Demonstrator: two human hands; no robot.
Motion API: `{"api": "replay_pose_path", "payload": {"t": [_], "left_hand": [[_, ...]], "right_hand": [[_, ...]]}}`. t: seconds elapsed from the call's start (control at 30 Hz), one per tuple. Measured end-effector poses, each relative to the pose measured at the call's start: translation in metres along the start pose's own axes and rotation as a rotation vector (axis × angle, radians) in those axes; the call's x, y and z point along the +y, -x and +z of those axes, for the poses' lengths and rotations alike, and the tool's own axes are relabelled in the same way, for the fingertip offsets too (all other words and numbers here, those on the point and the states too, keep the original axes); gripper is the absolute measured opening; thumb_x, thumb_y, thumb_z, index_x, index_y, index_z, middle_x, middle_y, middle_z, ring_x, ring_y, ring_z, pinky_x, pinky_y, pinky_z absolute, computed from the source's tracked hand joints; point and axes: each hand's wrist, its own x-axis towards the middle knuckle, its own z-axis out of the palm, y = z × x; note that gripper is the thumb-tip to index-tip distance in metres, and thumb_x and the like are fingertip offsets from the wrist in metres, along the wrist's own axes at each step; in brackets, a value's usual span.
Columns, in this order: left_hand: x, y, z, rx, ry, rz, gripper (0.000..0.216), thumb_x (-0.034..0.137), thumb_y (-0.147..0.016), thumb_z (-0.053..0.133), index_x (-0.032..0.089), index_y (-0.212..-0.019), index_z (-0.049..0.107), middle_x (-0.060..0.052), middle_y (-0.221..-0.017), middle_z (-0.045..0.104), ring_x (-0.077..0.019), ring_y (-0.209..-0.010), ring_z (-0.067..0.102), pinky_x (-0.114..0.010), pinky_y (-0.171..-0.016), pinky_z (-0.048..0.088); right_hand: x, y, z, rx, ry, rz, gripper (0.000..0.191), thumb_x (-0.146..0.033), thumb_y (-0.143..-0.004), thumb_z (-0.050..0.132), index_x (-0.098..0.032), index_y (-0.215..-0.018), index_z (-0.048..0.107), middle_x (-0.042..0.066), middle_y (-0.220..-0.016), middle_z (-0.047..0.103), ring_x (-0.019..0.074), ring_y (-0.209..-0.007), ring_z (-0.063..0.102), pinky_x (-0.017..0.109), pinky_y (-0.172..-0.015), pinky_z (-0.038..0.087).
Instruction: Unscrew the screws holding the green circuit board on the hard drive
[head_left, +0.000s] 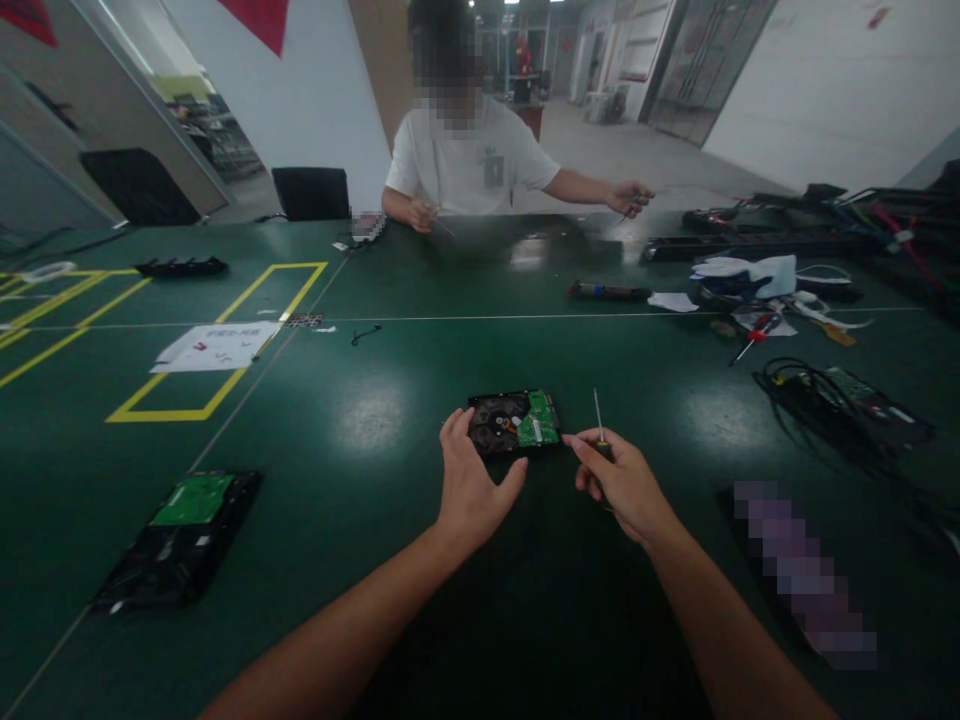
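The hard disk drive (514, 420), circuit-board side up, lies flat on the green counter (315, 500) before the person. At its left edge, the left hand (476, 485) is spread, fingers touching the edge and thumb held apart near the front edge. Just right of the drive, the right hand (626, 485) pinches a screwdriver (603, 450) by its handle, shaft pointing away from the person. Well left of the drive and nearer lies a black caddy (169, 555) with a green board; far beyond the drive sits a co-worker (480, 160) in white.
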Motion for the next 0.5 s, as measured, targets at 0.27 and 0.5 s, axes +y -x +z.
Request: {"api": "replay_pose_path", "payload": {"t": [0.27,0.5], "left_hand": [[-0.010,-0.039,0.005,-0.130,0.079,0.046,0.061,0.043,-0.094,0.064,0.021,-0.146,0.041,-0.018,-0.148,0.044,-0.0319,-0.138,0.050,-0.052,-0.114,0.047],[0.013,-0.010,0.005,-0.260,-0.073,0.359,0.052,0.035,-0.091,0.066,0.027,-0.142,0.055,-0.012,-0.144,0.059,-0.0371,-0.142,0.047,-0.059,-0.118,0.039]], "right_hand": [[-0.004,0.001,-0.025,-0.021,0.278,-0.042,0.033,-0.053,-0.093,0.062,-0.022,-0.100,0.070,-0.003,-0.059,0.062,0.0129,-0.049,0.054,0.024,-0.047,0.038],[0.002,-0.003,-0.015,0.262,0.620,-0.485,0.022,-0.041,-0.096,0.059,-0.025,-0.098,0.074,0.006,-0.098,0.073,0.0223,-0.089,0.070,0.036,-0.081,0.053]]}}
